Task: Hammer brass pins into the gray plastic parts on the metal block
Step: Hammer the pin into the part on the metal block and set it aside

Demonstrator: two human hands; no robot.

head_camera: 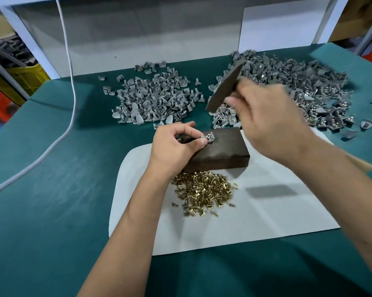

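I see a green table (41, 211) from above, with a white cable (72, 82) trailing down its left side. Toward the back edge lies a pile of gray parts (153, 97). In the middle, a white sheet (266, 211) carries a dark metal block (221, 151). My left hand (174, 146) rests on the block's left end, thumb and forefinger pinching one gray part (208, 137) flat on the block's top, a brass pin seated in it. Just in front of the block, loose brass pins (204, 191) are heaped on the sheet. Above and right of the block, my right hand (270, 118) is clenched around a hammer (223, 86), blurred, its dark head raised over the part. A second, larger gray pile (298, 88), some with pins fitted, fills the back right corner.
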